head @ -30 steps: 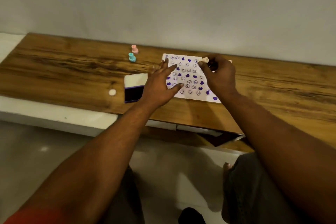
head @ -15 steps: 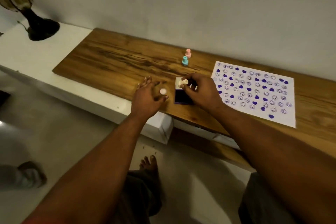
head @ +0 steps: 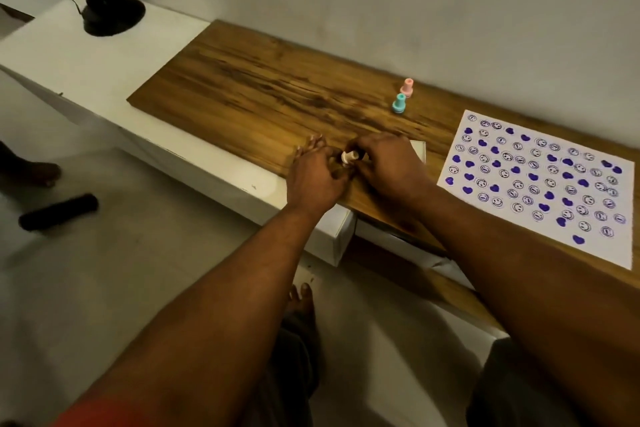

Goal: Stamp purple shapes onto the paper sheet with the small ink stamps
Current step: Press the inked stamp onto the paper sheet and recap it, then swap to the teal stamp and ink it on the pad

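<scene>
Hands meeting at board edge, left hand (head: 317,177), right hand (head: 384,163) seemingly gripping cream stamp (head: 348,157)

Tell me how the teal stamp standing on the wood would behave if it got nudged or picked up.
The teal stamp stands upright on a wider round base with a narrower stem, so a light nudge would probably slide it, while a push high up might tip it. Once on its side, it would likely roll. It looks like small plastic, probably light and stiff.

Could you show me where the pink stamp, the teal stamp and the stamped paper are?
pink stamp (head: 407,87): head view, on its body.
teal stamp (head: 399,103): head view, on its handle.
paper sheet (head: 540,180): head view, mid-sheet among the purple prints.
</scene>
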A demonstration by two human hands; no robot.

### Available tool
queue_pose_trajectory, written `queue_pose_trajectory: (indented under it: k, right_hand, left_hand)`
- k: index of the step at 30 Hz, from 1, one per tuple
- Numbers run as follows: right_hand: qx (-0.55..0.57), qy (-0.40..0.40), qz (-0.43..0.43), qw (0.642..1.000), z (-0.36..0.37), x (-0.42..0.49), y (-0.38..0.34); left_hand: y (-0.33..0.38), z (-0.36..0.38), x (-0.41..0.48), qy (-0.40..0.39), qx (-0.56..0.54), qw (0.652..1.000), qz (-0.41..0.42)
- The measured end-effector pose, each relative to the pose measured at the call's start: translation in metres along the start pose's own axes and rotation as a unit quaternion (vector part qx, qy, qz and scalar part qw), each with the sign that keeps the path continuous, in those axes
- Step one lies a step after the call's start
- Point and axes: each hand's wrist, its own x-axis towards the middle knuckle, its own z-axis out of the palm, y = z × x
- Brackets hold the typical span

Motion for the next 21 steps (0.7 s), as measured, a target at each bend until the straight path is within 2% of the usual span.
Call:
queue_pose_trajectory:
  k: [13, 18, 21]
  right_hand:
    - [-0.173, -0.072, -0.036, 0.982, 0.001, 0.010, -0.003]
    - [-0.261, -0.110, -0.059, 0.957, 0.002, 0.022, -0.011]
    - [-0.250, -0.113, -0.040, 0.961, 0.004, 0.024, -0.011]
  left_hand:
    - [0.004, 0.007, -0.001, 0.001, 0.024, 0.999, 0.033]
    - [0.004, 0.010, 0.000, 0.008, 0.043, 0.998, 0.035]
    - [0.004, 0.010, 0.001, 0.006, 0.047, 0.998, 0.035]
